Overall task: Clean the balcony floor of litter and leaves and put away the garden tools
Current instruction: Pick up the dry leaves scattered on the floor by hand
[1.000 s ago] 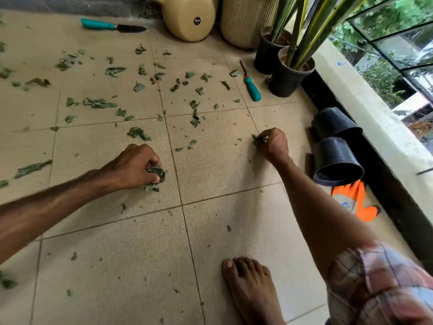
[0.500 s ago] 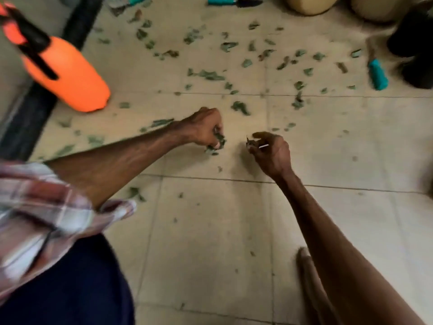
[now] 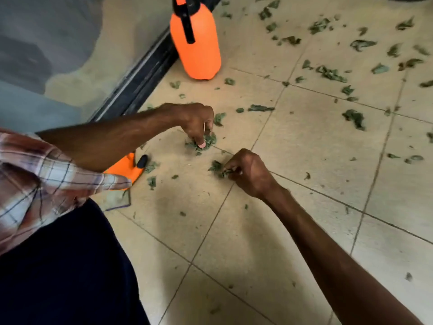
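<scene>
Torn green leaf bits [image 3: 330, 72] lie scattered over the beige floor tiles [image 3: 293, 231], thickest toward the upper right. My left hand [image 3: 194, 120] reaches down to the floor, its fingers pinched on a small clump of leaves [image 3: 206, 141]. A little nearer to me, my right hand [image 3: 248, 172] is closed on another bunch of leaf bits [image 3: 216, 167] that sticks out from its fingertips. The two hands are close together but apart.
An orange spray bottle [image 3: 196, 43] with a black pump top stands by the dark door track [image 3: 140, 83] at upper left. An orange glove [image 3: 126, 168] with a black tip lies partly under my left arm. A small greenish cloth [image 3: 117, 200] lies beside it.
The view has swung left, so the orange bottle now sits top centre. Both hands have shifted to new leaf bits near the glove, still holding leaves.
</scene>
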